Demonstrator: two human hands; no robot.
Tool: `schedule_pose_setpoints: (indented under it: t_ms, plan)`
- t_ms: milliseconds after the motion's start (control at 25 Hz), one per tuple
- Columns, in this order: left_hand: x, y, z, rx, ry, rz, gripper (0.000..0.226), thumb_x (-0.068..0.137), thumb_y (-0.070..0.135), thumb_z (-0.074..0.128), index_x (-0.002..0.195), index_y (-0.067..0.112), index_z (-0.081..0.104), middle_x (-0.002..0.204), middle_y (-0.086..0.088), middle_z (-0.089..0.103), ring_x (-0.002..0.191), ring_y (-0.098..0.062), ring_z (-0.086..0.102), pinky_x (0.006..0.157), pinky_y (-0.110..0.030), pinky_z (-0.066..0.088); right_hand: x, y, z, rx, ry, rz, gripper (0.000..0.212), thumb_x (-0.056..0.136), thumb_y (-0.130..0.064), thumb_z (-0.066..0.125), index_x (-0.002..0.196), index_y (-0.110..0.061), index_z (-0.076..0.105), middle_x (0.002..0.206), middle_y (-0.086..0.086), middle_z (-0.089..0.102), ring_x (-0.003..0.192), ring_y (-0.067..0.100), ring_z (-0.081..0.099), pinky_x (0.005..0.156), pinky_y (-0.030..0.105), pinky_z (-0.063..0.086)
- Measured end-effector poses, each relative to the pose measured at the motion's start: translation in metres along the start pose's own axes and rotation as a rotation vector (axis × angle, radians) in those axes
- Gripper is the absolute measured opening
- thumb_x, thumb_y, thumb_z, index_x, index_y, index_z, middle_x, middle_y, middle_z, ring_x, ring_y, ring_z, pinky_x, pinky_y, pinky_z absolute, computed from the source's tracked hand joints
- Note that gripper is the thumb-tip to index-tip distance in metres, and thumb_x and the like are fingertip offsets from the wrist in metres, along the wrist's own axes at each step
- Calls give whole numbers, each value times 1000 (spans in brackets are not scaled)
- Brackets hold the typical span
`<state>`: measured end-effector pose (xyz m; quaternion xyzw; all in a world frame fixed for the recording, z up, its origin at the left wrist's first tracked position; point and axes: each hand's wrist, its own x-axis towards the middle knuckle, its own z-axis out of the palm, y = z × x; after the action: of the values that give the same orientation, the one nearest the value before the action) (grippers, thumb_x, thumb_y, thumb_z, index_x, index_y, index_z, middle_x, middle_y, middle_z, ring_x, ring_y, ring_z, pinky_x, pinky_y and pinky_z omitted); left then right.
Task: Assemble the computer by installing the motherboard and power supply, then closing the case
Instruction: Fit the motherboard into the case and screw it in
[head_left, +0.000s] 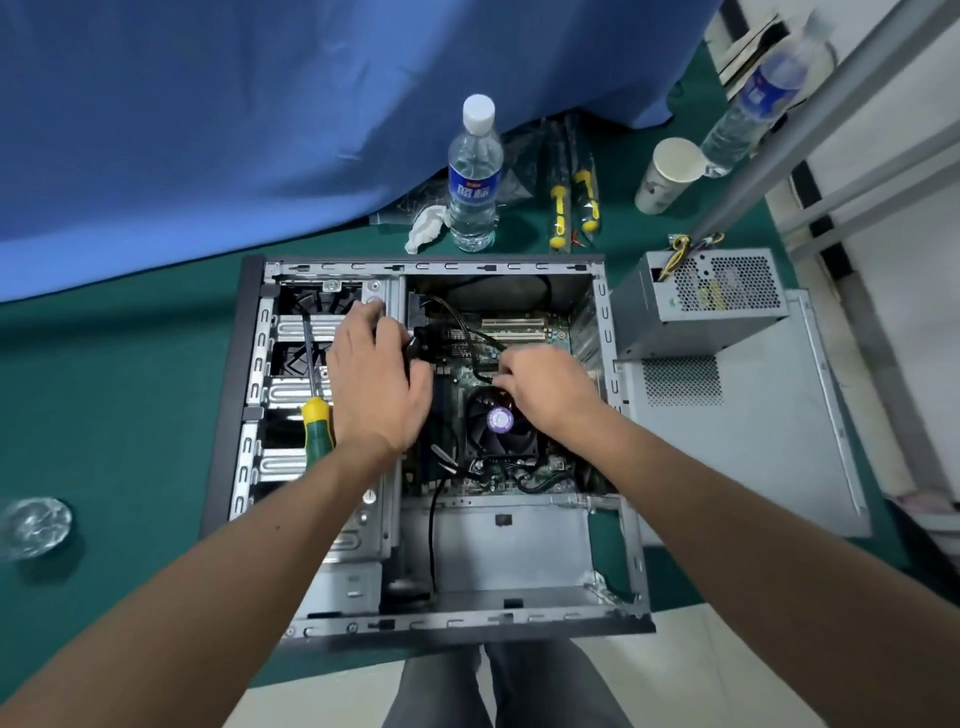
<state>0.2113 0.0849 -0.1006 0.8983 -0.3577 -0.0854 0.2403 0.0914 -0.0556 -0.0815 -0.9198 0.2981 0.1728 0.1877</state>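
Inside the open case (249, 364), motherboard (519, 332) is already seated. Left hand (376, 384) grips black cables (418, 345), likely holding them clear; right hand (550, 387) pinches something near the CPU fan (498, 426), can't tell what. Power supply (701, 301) waits outside, on the side panel (753, 441). Screwdriver (317, 410) is parked on the drive bays.

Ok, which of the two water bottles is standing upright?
The clear plastic bottle with the white cap, behind the open computer case; the other bottle leans tilted at the right.

Head camera looks steeply down, close above case (618, 545).
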Motion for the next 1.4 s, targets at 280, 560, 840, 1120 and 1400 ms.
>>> schedule_pose_setpoints:
  t_ms: [280,560,840,1120,1400]
  plan:
    - [-2,11,-11,0,-96,-14,20,85,20,60,94,4,53,142,-16,37,134,-32,33,114,-36,26,5,8,-17,-95,52,88,11,86,5,56,86,-6,57,89,14,66,86,34,65,67,34,47]
    - [-54,16,-11,91,-202,125,21,82,14,69,96,1,60,144,-26,37,139,-41,31,115,-48,29,-20,-2,9,-247,-81,-143,30,88,6,61,116,-5,55,113,14,53,94,34,65,72,38,52]
    - [-68,11,-3,178,-181,217,16,88,15,68,90,0,62,145,-29,40,144,-45,27,117,-54,26,-5,16,-9,-475,101,11,33,83,8,60,113,-4,61,113,15,57,103,32,57,68,37,43]
    - [-67,6,0,75,-86,189,25,96,25,59,92,1,64,145,-24,43,144,-37,30,119,-47,25,-10,-4,-8,-313,140,63,27,79,13,56,93,-7,66,93,13,69,90,34,66,62,36,45]
    - [-67,8,-3,-120,-90,71,34,98,27,57,86,-2,70,152,-20,34,145,-31,28,119,-41,23,-78,-53,63,829,-18,54,52,82,-7,70,129,-20,51,99,-1,66,87,18,66,82,38,57]
